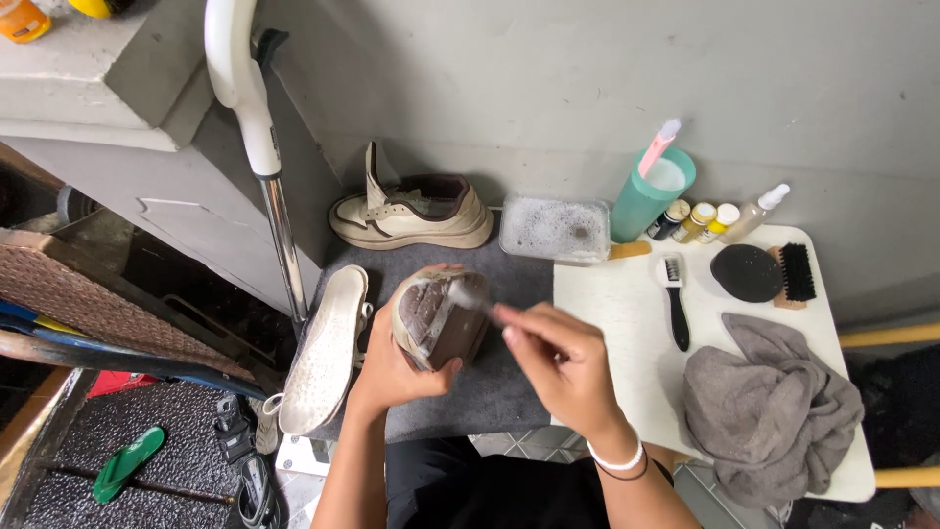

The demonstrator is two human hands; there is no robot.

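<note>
Scrubbing step: left hand (392,367) fingers clamped on upturned sneaker (439,318) over the counter's (627,323) left mat, right hand (558,358) fingers pinched on small brush (470,294); next stroke likely needs steady sole pressure.

A second shoe (411,213) is lying by the wall, an insole (325,351) is overhanging the mat's edge, a soapy tray (554,227) and green cup (648,194) are standing behind, and a grey towel (769,409) is sitting crumpled on the white bench (622,333).
</note>
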